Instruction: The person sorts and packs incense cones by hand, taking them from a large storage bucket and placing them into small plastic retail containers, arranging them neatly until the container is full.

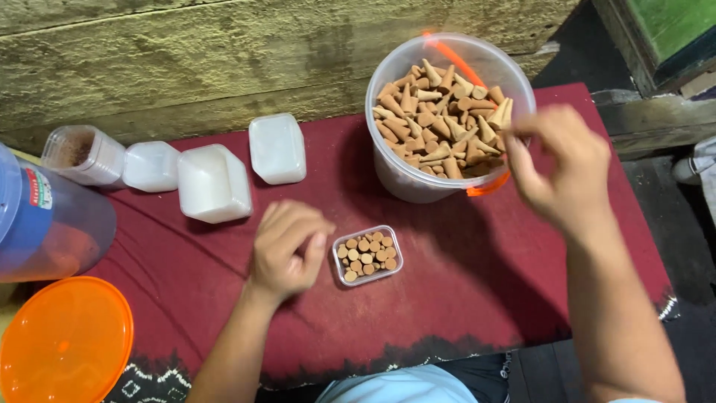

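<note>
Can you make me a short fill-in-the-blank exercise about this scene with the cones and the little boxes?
1. The right hand reaches over the clear bucket full of brown ____.
2. The left hand rests beside the small clear ____, packed with cones.
3. The cloth covering the table is dark ____.
4. The round lid at lower left is ____.

Missing words: cones; box; red; orange

Motion blur smears the right hand (559, 168) over the rim of the clear bucket (418, 186), so whether its fingers (522, 160) pinch a cone cannot be told. The left hand (287, 250) curls shut, its palm hidden, beside the small box (395, 250). Far left of those fingers, the blue jug (45, 224) and orange lid (63, 343) are cut off by the frame's edge. Both forearms run out at the bottom edge.
</note>
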